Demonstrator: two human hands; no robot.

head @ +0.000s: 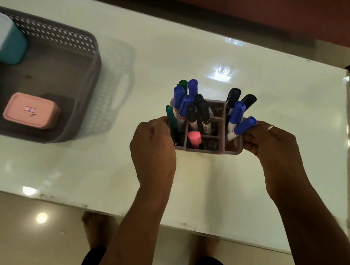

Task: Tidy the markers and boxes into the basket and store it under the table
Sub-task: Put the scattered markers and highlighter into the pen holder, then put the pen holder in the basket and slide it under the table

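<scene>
Both hands grip a compartmented, seemingly mauve marker caddy.

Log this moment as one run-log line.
left hand: grip on marker holder | right hand: same | holder: on table | basket: three boxes

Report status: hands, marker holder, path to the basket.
Left hand and right hand grip the marker holder by its sides, on the table. Basket holds three boxes; its near-right corner bare. Nothing between.
</scene>
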